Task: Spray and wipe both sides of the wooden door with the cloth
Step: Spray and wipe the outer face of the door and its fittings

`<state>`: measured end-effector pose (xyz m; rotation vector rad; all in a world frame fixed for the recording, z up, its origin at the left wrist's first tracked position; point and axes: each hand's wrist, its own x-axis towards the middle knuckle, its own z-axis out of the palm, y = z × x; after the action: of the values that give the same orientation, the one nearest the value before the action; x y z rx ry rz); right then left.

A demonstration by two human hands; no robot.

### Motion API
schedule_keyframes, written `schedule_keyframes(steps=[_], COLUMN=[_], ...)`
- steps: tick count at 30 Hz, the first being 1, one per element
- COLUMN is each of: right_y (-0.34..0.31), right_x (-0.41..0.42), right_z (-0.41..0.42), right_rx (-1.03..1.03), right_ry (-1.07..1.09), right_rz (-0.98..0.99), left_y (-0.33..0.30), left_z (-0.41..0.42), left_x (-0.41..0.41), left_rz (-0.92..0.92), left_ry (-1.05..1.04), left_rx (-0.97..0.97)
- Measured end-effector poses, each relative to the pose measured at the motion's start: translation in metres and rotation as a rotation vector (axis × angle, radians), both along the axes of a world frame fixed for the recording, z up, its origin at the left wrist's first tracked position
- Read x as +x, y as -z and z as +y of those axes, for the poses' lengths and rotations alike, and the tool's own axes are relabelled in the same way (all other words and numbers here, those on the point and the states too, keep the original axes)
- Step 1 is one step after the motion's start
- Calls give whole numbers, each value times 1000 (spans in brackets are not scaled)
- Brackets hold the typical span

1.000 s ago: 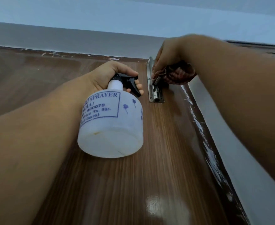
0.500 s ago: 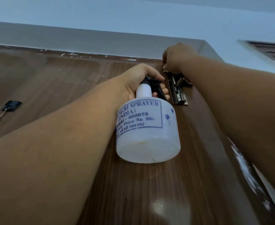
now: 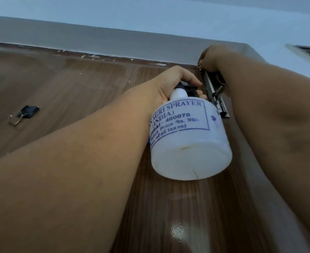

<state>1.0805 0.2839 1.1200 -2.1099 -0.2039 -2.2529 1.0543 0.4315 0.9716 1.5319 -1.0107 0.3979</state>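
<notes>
- Overhead, the wooden door (image 3: 81, 92) fills most of the view, seen from below, brown grain with a glossy glare patch low near the middle.
- Left hand (image 3: 170, 83): grip wrapped round the neck of the spray bottle (image 3: 189, 139), thumb lying over the black trigger head (image 3: 187, 87), fingertips showing past it on the far side.
- Bottle is white and held raised close in front of the door face, base turned toward the camera (blue print reads "SPRAYER", "INDIA", "400078", a price line).
- Right hand (image 3: 211, 58) is up at the door's top right corner, fingers curled against the upper end of the metal latch (image 3: 215, 94). A dark scrap shows just below the hand; whether that is the cloth, and what the grip is closed on, I cannot tell.
- Latch runs down the door's right edge, silver, its lower end just beside the bottle's shoulder.
- Both forearms reach up from the lower corners, the bottle between them.
- Hook (image 3: 23, 114): small, black base with a metal prong, fixed on the door face well to the left, apart from both hands.
- Top edge of the door shows chipped pale flecks along the line where it meets the grey frame (image 3: 114, 41).
- Pale wall (image 3: 150, 13) above the frame.
</notes>
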Motion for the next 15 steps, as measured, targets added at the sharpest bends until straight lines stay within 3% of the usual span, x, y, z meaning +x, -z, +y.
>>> schedule_keyframes(steps=[7, 9, 12, 13, 15], right_y=[40, 54, 69, 70, 65], right_x=[-9, -21, -44, -47, -46], right_z=[-13, -21, -27, -31, -43], right_rx=[67, 99, 179, 188, 165], right_ry=[-110, -150, -330, -354, -263], right_rz=[-3, 147, 618, 700, 678], left_y=[15, 17, 18, 18, 17], left_z=[-6, -10, -10, -11, -12], left_x=[-8, -10, -12, -13, -14], left_rz=[18, 26, 17, 10, 17], left_ry=[24, 5, -52, -77, -90], left_rx=[-45, -51, -27, -11, 10])
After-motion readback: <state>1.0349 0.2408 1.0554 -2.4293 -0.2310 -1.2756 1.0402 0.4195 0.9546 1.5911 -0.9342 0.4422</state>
